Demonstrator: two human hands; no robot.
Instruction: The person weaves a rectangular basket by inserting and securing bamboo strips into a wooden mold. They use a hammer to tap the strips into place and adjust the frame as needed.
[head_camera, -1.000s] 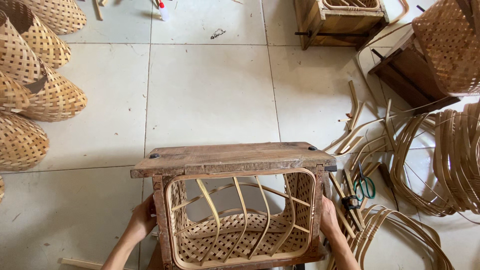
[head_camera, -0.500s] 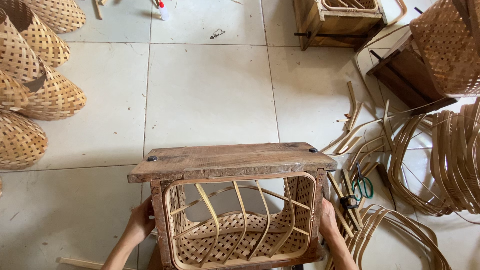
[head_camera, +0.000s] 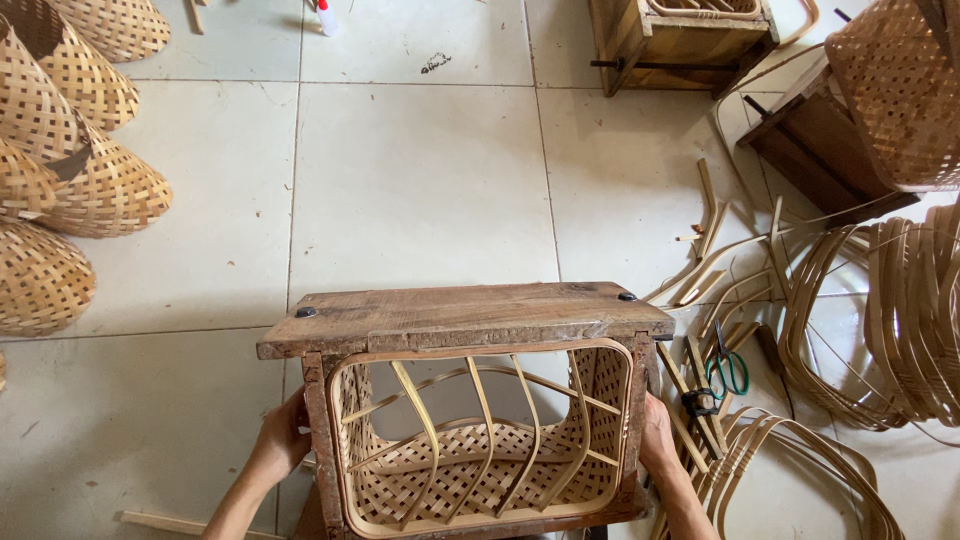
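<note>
A rough wooden box frame (head_camera: 465, 318) lies tipped toward me on the tiled floor, its open side facing up. Inside it sits a half-woven bamboo basket (head_camera: 480, 470) with bent bamboo ribs arching across the opening. My left hand (head_camera: 280, 440) grips the frame's left side. On the opposite side, my right hand (head_camera: 657, 445) holds the frame's right post. Both wrists run off the bottom edge.
Several woven bamboo baskets (head_camera: 70, 170) are stacked at the left. Bundles of bent bamboo strips (head_camera: 880, 320) lie at the right, with green-handled scissors (head_camera: 728, 368) and offcuts beside the frame. Another wooden frame (head_camera: 680, 40) and a woven basket (head_camera: 900, 90) stand at the back right.
The frame and basket have shifted slightly left and tipped a little more toward me. Both hands kept their grip on its sides.
</note>
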